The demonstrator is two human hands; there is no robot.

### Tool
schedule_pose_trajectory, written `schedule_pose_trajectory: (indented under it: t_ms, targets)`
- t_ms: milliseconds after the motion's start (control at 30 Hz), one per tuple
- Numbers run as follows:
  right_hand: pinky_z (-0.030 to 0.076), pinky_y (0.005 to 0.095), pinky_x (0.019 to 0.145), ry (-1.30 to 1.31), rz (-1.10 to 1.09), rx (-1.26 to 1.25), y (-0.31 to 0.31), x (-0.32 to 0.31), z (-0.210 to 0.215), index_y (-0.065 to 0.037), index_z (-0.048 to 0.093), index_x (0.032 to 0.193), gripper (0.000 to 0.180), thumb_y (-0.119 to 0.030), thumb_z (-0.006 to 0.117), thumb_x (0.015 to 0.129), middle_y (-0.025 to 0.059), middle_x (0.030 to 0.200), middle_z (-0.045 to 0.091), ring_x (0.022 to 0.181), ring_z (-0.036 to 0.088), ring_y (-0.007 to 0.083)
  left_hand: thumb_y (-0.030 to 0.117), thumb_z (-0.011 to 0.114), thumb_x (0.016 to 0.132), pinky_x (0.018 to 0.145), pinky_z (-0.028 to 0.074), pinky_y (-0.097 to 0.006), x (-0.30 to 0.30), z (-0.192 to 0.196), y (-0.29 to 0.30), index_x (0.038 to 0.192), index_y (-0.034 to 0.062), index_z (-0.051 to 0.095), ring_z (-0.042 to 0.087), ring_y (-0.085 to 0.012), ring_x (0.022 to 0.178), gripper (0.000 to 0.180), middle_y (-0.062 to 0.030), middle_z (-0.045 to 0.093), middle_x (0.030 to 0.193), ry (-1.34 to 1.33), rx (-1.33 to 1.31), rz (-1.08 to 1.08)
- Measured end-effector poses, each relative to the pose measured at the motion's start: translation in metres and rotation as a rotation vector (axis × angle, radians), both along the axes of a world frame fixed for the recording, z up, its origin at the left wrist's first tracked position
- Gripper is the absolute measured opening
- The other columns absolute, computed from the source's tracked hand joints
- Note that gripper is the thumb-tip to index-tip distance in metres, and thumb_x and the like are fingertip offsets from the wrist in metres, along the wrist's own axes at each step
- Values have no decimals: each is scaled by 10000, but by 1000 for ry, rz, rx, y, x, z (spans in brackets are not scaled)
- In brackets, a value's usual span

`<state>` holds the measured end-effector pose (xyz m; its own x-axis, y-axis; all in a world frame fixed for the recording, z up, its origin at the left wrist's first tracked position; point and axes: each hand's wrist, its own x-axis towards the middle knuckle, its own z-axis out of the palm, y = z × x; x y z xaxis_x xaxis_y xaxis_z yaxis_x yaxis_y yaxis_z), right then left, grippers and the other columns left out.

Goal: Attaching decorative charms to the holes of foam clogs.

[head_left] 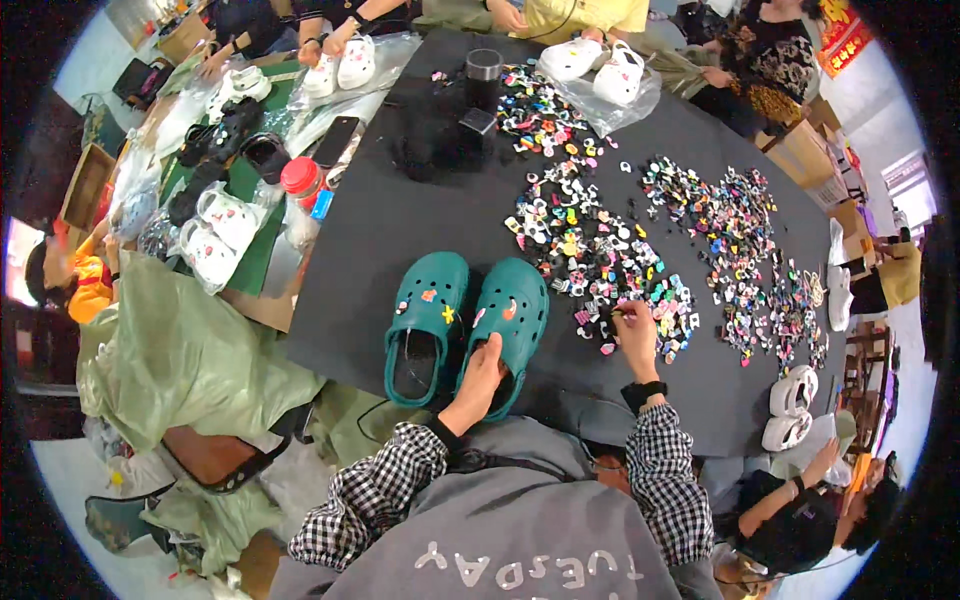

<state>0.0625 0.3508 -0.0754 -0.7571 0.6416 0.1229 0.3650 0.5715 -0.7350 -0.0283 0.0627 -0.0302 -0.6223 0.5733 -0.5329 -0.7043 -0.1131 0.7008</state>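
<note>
Two dark green clogs lie side by side on the black table [350, 250] in front of me, toes pointing away. The left clog [428, 290] bears a few small coloured charms, among them a yellow one. My left hand [478, 385] grips the right clog [512, 300] at its foot opening, thumb on the upper. On that clog too sit a couple of charms near its left side. At the near edge of a spread of loose, colourful shoe charms [585, 235], my right hand [636, 335] has its fingers pinched together. Whatever they hold is too small to make out.
Another heap of charms [735, 225] covers the table's right side. A dark cup [484, 75] stands at the back. White clogs [615, 75] lie on plastic at the far edge, near other people. Leftward are a red-lidded jar [300, 178], a phone [336, 140] and more white clogs [212, 250].
</note>
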Motion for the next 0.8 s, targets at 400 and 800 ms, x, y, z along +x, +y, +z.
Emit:
schedule_pose_trajectory:
  t_ms: [400,800]
  targets:
    - [516,297,683,-4,-46,-193,-18,-10,33,-11,551,997,219,-102,669,838,101,865,651,775,644,173,508,414,973,680,398,-227,0,1,-3,1149,15,530,486,-67,795,536,-1,551,983,110,-73,-38]
    - [524,268,740,142,100,-760,-27,-4,45,-3,549,1059,185,-61,597,890,81,948,652,848,650,156,528,445,955,605,350,-225,-1,-3,-2,1103,41,523,397,-54,661,515,35,495,845,9,-46,50]
